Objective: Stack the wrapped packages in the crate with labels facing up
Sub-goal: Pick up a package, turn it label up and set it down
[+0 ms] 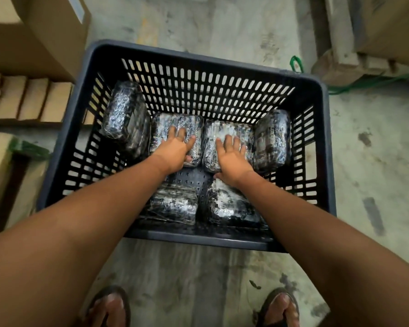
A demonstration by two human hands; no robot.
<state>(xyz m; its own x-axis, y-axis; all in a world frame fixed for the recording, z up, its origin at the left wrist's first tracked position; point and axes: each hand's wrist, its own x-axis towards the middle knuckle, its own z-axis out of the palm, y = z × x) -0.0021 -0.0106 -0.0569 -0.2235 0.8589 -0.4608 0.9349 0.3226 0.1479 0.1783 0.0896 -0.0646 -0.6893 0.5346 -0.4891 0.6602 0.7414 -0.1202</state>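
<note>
1. The floor (222,24) is grey concrete with dark spots, and it lies under everything.
2. Brown cardboard boxes (40,36) sit far off to the left of the left hand's grip.
3. The dark crate (321,147) has walls full of little holes, and it goes all around both grips.
4. Six wrapped packages lie inside the crate, all shiny with clear wrap. I cannot see any labels.
5. The left package (161,128) lies flat right under the left hand (175,147). That grip is spread open and pressed flat on top, with the thumb tucked at the near edge.
6. The right package (232,133) lies flat right under the right hand (232,159). That grip is spread open and flat on it too.
7. A tilted package (125,114) leans just left of the left grip, and another tilted one (272,138) leans just right of the right grip.
8. Two more packages (175,204) lie nearer the person than both grips.
9. Two feet in sandals (109,308) stand on the floor, well behind the grips.
</note>
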